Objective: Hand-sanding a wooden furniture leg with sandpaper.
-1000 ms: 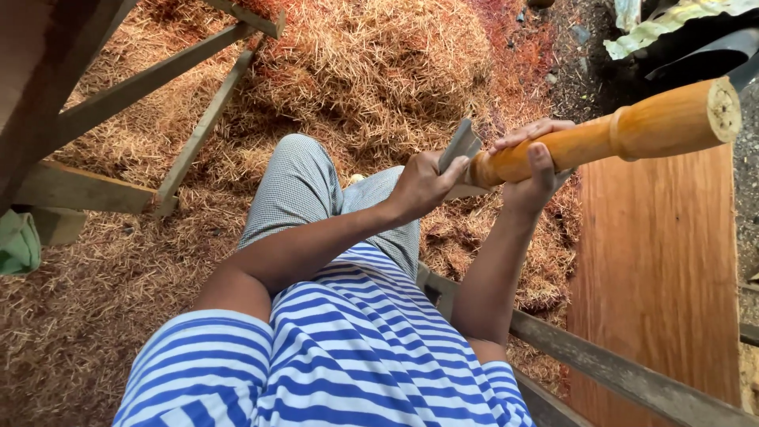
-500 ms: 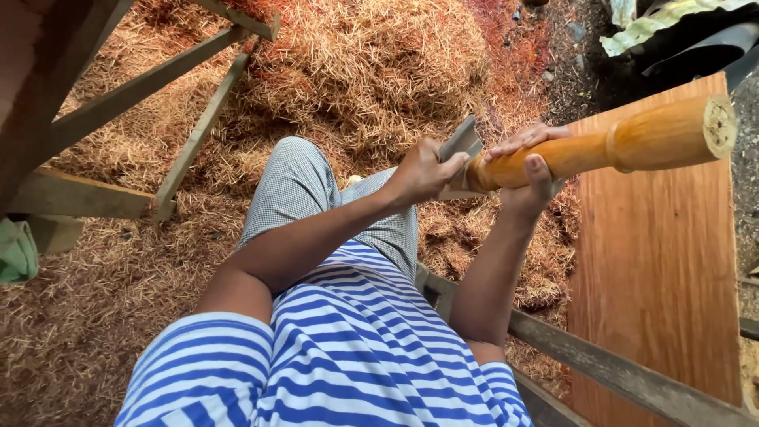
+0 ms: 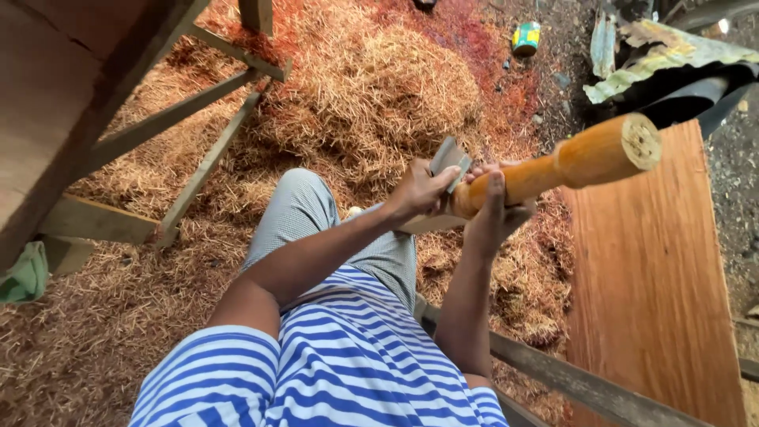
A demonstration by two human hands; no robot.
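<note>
Open air above the wood shavings [image 3: 371,95]; the plank [image 3: 648,277] walls the right.

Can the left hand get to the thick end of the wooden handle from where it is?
Probably yes. The left hand sits at the wooden handle's narrow end, holding a metal blade; nothing blocks the thick end, though it is busy.

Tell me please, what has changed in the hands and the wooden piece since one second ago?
Little changed. The round wooden piece swung slightly, its thick free end now pointing a bit higher. The left hand keeps the flat metal blade pressed at the narrow end, shifted only slightly. The right hand still grips the wood from below. No grip was released or taken; the wood shavings and plank stayed.
</note>
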